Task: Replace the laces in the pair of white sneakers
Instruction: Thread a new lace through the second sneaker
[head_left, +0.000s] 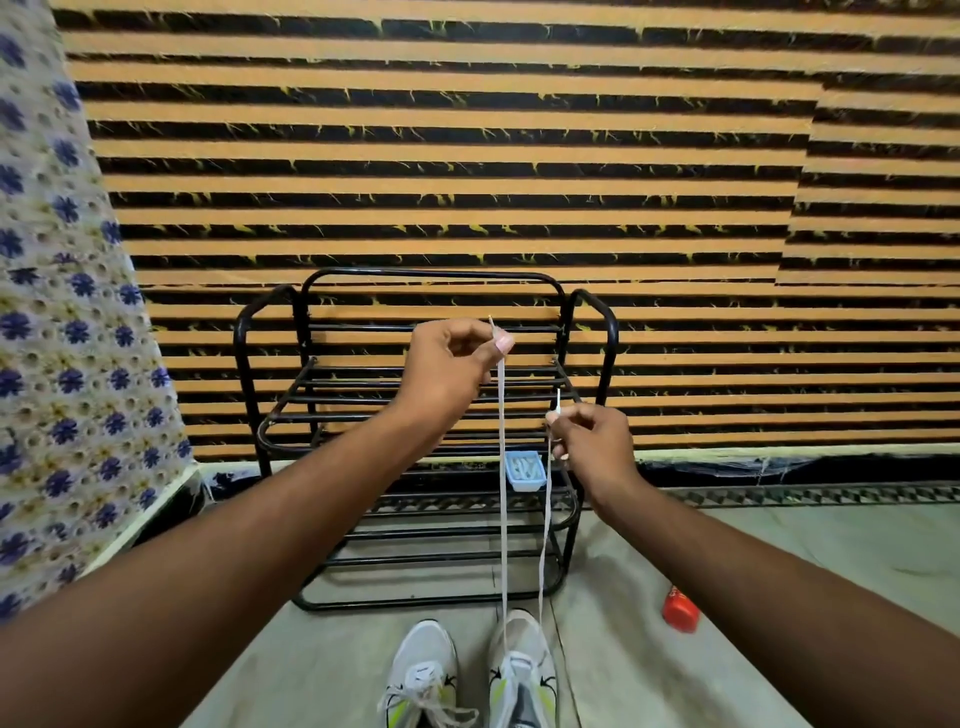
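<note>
Fingers (501, 345) of the left hand (449, 364) pinch one end of the white lace (503, 493) at frame centre; the right hand (592, 441) pinches the other end, lower right. Both strands run down to the right sneaker (522, 670) at bottom centre, beside the left sneaker (423, 675), before a black rack (415, 395).

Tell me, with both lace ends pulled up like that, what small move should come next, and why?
Probably even out the ends: the left hand pinches its end of the lace higher than the right hand holds the other. Both strands run taut down to the right sneaker, so matching them seems sensible before threading further.
</note>
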